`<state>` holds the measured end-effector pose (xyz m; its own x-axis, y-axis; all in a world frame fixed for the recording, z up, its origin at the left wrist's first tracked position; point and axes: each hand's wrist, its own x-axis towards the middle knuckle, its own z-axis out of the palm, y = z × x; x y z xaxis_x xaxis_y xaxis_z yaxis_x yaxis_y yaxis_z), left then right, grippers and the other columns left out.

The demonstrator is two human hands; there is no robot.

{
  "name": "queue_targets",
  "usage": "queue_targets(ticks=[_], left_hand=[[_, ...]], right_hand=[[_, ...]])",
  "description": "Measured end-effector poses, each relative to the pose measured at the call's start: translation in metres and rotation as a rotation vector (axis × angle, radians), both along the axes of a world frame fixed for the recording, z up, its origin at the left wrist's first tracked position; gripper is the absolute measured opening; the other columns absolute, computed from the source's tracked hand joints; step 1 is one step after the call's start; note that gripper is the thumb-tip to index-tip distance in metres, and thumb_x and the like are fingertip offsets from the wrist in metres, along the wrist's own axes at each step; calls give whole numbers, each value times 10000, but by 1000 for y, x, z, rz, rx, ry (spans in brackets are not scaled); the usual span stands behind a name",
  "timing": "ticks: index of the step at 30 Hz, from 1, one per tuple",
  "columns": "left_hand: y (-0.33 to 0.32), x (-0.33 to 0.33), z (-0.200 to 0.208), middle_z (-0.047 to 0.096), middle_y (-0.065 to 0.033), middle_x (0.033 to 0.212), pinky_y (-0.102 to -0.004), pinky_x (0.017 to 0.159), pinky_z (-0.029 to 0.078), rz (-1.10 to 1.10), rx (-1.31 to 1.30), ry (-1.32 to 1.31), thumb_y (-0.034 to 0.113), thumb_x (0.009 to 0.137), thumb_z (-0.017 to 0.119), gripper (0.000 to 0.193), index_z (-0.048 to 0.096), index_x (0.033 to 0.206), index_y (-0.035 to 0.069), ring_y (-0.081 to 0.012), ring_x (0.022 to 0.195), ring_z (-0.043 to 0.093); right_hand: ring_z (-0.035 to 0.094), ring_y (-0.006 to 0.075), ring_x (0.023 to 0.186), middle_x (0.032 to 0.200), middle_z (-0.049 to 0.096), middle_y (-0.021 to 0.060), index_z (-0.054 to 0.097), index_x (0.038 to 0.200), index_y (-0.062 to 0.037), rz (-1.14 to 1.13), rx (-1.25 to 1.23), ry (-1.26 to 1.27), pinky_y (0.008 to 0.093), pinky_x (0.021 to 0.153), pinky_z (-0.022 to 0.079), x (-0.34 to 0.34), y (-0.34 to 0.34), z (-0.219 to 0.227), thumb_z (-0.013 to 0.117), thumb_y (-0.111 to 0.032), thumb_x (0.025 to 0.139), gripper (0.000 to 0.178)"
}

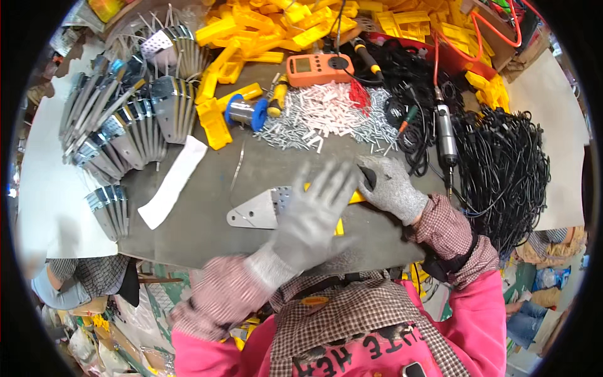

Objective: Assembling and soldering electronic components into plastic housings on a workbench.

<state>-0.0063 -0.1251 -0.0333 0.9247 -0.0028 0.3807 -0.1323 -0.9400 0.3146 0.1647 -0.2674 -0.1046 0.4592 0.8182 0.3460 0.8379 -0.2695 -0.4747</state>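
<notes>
Both of my hands wear grey gloves. My left hand [313,220], blurred, is spread open over the wide end of a tapered grey metal plate [254,212] on the table. Small holes dot the plate, and the hand hides part of it. I cannot tell whether the hand touches it. Just to the right, my right hand [392,188] is closed on the end of a yellow plastic part [357,196]. Most of that part is hidden under my hands. A thin wire [237,166] runs down toward the plate from a blue-ended solder spool [245,113].
Similar grey metal pieces [119,135] pile up at left, beside a white strip [173,182]. Yellow plastic parts [270,31], an orange multimeter [319,68], screws [289,125] and white sleeves [323,107] lie at the back. An electric screwdriver [446,135] and black cables [502,169] are at right.
</notes>
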Motion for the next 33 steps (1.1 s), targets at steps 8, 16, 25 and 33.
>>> queue_targets(ticks=[8,16,25,33], left_hand=[[93,43,-47,695,-198,1073,-427,843,527,592,-175,378,367,865,692,497,592,1230,45,-366,1000,674],[116,58,-74,719,-163,988,-421,834,521,453,-228,85,180,879,693,216,723,1061,66,-358,953,678],[83,32,-41,650,-145,978,-370,829,488,200,-307,-69,91,894,637,107,669,973,26,-337,914,630],[21,-53,-51,663,-37,1163,-424,979,467,-263,-283,27,100,739,699,253,704,991,119,-278,1140,612]], right_hand=[[673,350,929,960,669,190,675,1089,-38,285,-117,-46,435,805,546,12,115,20,559,-113,935,208],[696,334,796,863,697,200,722,982,-44,121,-120,-86,443,730,537,18,139,27,499,-190,991,267],[678,397,825,850,668,245,659,921,5,129,134,156,453,715,533,39,107,29,641,-168,856,186],[665,258,790,857,675,121,662,1027,-26,455,-277,717,365,744,524,-43,-26,60,696,-224,893,241]])
